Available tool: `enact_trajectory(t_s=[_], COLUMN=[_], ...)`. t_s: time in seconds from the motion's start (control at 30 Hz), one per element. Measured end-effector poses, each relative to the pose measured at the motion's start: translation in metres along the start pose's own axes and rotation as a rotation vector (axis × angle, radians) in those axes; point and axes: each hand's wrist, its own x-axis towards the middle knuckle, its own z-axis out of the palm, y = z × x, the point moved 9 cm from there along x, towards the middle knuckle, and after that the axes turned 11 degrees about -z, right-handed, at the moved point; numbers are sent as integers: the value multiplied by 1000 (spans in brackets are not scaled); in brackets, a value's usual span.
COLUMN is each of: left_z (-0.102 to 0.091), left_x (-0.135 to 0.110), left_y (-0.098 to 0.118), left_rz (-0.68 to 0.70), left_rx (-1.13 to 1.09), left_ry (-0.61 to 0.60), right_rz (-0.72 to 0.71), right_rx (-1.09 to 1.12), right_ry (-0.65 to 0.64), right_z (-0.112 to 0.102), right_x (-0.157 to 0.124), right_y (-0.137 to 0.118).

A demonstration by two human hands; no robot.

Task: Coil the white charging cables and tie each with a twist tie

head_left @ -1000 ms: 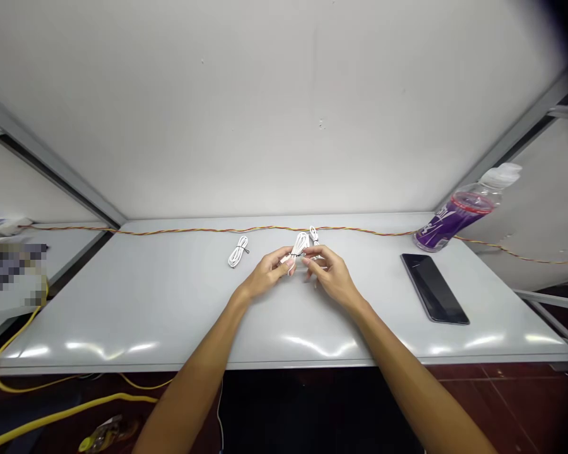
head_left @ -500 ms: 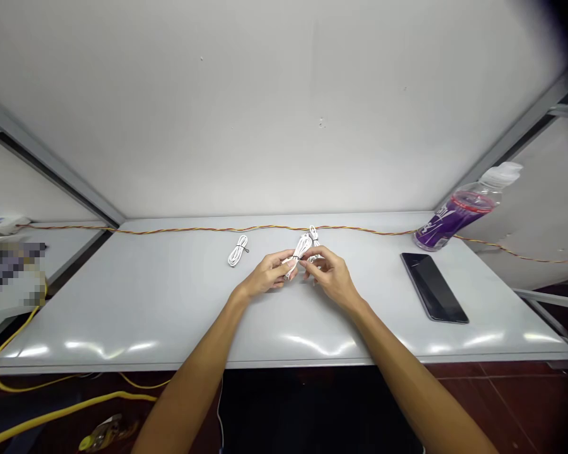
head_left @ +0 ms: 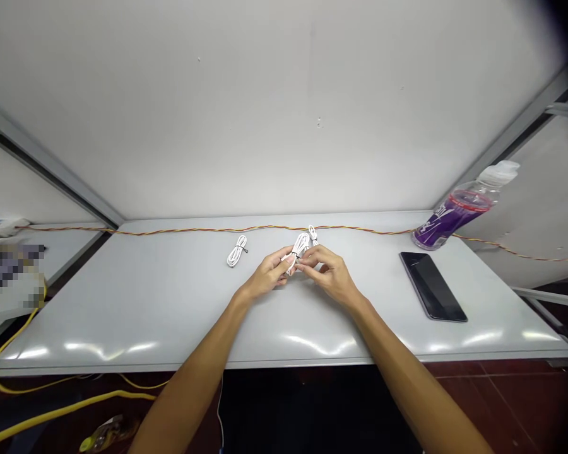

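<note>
My left hand (head_left: 271, 271) is closed on a coiled white cable (head_left: 301, 243), held above the grey table. Around the coil's middle runs a thin black twist tie (head_left: 295, 255). My right hand (head_left: 325, 267) pinches at the tie from the right, its thumb and forefinger pressed together. Just behind my right fingers lies another white cable bundle (head_left: 313, 234), partly hidden by that hand. A third white cable bundle (head_left: 237, 251), bound with a black tie, rests on the table to the left of my hands.
A twisted red-yellow wire (head_left: 194, 230) runs along the back of the grey table (head_left: 137, 296). At the right lies a black smartphone (head_left: 433, 287), with a purple-labelled bottle (head_left: 454, 214) behind it. Yellow cables (head_left: 66, 410) hang below the left front edge.
My right fingertips have shifted slightly left and closed in on the tie of the held cable. The bundles on the table have not moved.
</note>
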Motion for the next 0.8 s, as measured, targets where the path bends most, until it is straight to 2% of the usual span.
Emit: enact_trajectory(t_s=[0.07,0.2,0.3,0.4,0.6,0.7,0.8], left_z=[-1,-5,-6,-3,4,7,7], left_x=[1,1,-1,-2,-1,-1,-2], left_y=[1,3,9,11,5,3,0], left_rz=[37,112,184,204,68,16,-42], left_rx=[42,131,219,224,14,-81,-146], left_ry=[31,113,156,143,-7,-82,-125], right_rz=[78,391,475,462,374,323,198], right_rx=[80,387,508,542,478,394,205], right_ry=[36,72,24,-6,-10,-11,-5], right_z=[0,10,18,18,16,14,5], right_x=[-1,-10,-13,-11,-8,-8,-5], right_y=[6,30,32,27,23,23,16])
